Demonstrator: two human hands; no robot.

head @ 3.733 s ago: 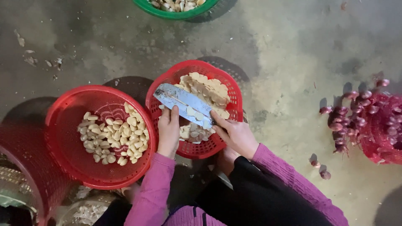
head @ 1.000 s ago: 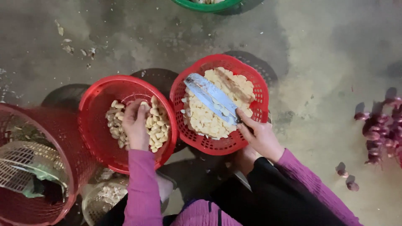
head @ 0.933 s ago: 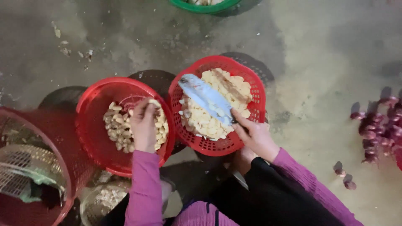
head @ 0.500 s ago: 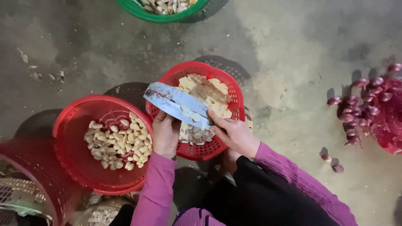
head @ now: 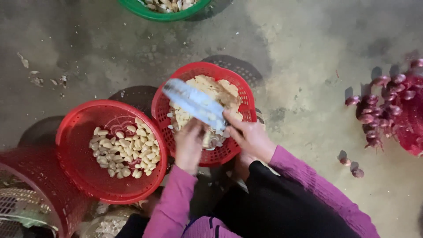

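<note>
Dim warm light, soft basket shadows behind, motion-blurred hands, grainy corners

Glossy red plastic mesh basket (head: 246,94), dull metal blade (head: 194,103), rough concrete floor (head: 308,53).

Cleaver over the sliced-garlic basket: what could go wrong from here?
1. The left hand holds something against the cleaver in the right hand; its fingers sit by the blade and could get nicked.
2. Slices could fall past the red basket onto the dirty concrete floor.
</note>
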